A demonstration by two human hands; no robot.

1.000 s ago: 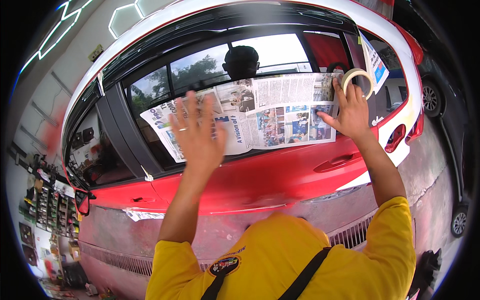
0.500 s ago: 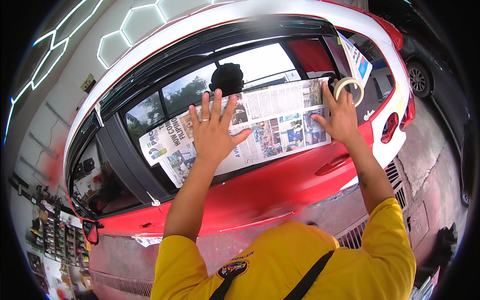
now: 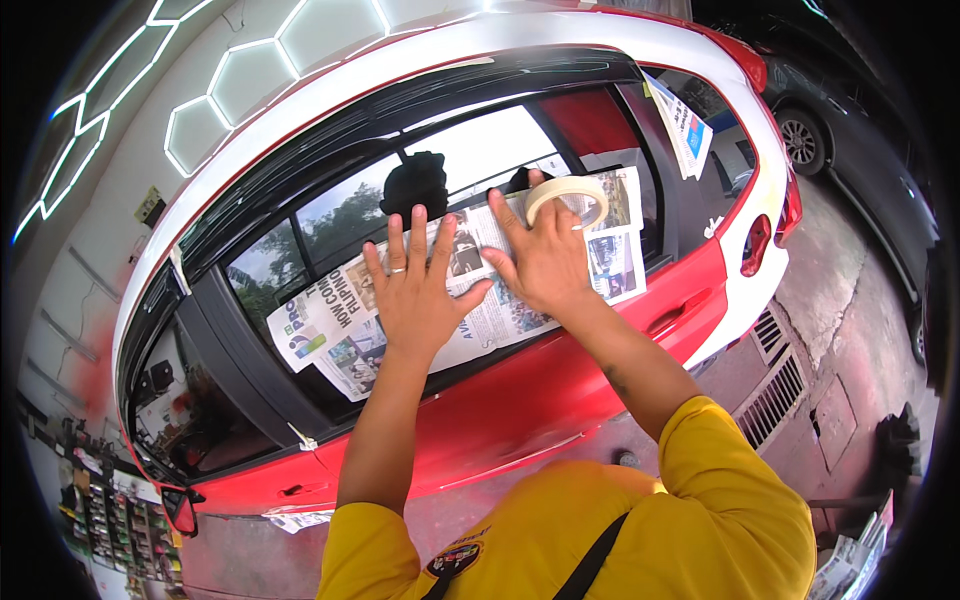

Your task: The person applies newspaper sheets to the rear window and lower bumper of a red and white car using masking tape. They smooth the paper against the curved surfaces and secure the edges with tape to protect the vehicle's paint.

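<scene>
We look from the wearer's head through one wide fisheye lens, facing forward and steeply down over the yellow shirt (image 3: 735, 495). We see the left hand (image 3: 417, 295) and right hand (image 3: 548, 260) from above, fairly near; the car (image 3: 505, 425) beyond spans most of our round field, its long edges bending toward the rim.

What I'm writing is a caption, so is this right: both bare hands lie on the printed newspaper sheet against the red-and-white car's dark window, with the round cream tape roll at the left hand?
Not quite: the head view shows the round cream tape roll at the right hand, not the left hand. Both hands do lie on the printed newspaper sheet.
</scene>
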